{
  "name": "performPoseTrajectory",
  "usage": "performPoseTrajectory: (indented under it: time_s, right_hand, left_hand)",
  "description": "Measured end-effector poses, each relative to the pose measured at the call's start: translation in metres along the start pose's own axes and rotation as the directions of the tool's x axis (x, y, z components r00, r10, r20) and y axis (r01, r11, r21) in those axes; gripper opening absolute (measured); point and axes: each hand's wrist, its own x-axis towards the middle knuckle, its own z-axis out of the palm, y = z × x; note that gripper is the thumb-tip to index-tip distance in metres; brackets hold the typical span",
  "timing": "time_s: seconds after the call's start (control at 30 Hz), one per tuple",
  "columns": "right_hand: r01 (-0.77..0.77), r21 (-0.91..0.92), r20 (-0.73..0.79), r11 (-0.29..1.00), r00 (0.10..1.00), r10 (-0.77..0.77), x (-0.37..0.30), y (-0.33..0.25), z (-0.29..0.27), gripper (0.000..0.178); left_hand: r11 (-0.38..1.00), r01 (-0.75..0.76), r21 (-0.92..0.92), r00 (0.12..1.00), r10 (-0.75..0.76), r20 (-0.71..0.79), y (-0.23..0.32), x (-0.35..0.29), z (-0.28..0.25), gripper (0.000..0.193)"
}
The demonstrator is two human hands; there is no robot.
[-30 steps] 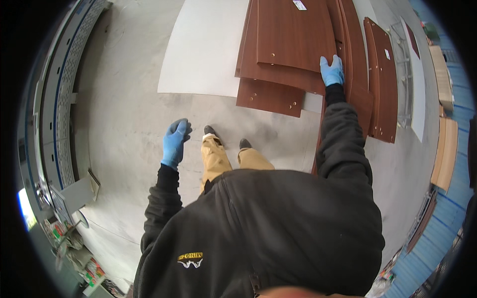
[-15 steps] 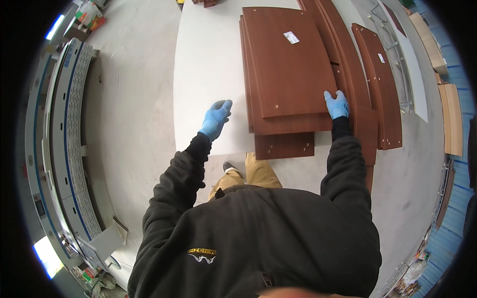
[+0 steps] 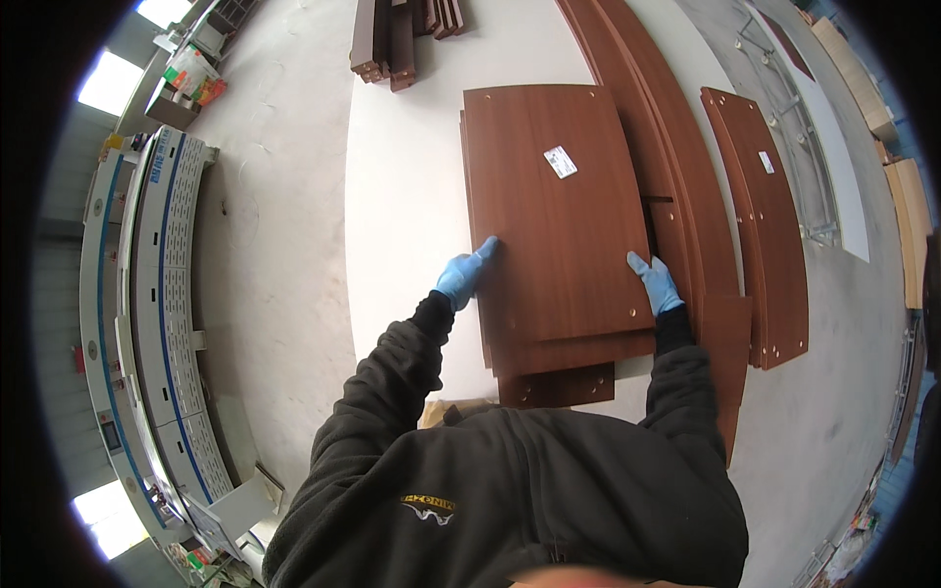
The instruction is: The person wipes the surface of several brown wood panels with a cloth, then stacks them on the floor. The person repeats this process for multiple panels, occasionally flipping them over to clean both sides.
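A reddish-brown wooden panel (image 3: 549, 225) with a white label lies on top of a stack of similar panels in front of me. My left hand (image 3: 468, 275), in a blue glove, grips its left edge, the fingers reaching onto the top. On the opposite side my right hand (image 3: 655, 281), also gloved in blue, holds the right edge with thumb and forefinger showing. The other fingers are partly hidden. Below the top panel the edges of lower boards stick out, and a shorter brown board (image 3: 557, 386) with drilled holes juts toward me.
A white table surface (image 3: 407, 225) carries the stack. Long brown boards (image 3: 676, 147) lie just right of it, with a labelled curved-looking panel (image 3: 760, 225) further right. Narrow brown pieces (image 3: 397, 44) lie at the far end. A long grey machine (image 3: 167, 314) stands at the left.
My left hand has come from over the white surface to the top panel's left edge. My right hand stays at the right edge. The view has tilted, showing more of the far end.
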Motion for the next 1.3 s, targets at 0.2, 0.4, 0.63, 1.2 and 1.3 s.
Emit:
performPoseTrajectory:
  time_s: [0.2,0.4,0.63,1.2,1.3]
  right_hand:
    - [-0.080,0.092,0.030,0.993,0.997,0.078,-0.004,-0.022,0.005,0.073]
    - [-0.139,0.245,0.156,0.960,0.982,0.103,-0.042,-0.065,0.023,0.053]
    - [-0.234,0.460,0.233,0.857,0.963,0.138,-0.074,-0.067,0.072,0.046]
    - [-0.244,0.399,0.156,0.884,0.968,0.197,-0.104,-0.078,0.180,0.048]
    - [-0.224,0.392,0.262,0.892,0.957,0.126,-0.098,-0.087,0.207,0.047]
  left_hand:
    - [0.999,0.008,-0.054,0.997,-0.004,0.072,0.006,0.013,0.003,0.103]
    - [0.930,-0.057,-0.364,0.971,0.137,0.198,0.015,0.001,-0.024,0.075]
    - [0.822,-0.041,-0.568,0.959,0.191,0.208,0.033,-0.013,-0.061,0.070]
    - [0.840,-0.224,-0.494,0.975,0.194,-0.111,0.003,-0.064,-0.148,0.061]
    - [0.832,-0.236,-0.502,0.972,0.204,-0.118,-0.001,-0.079,-0.171,0.063]
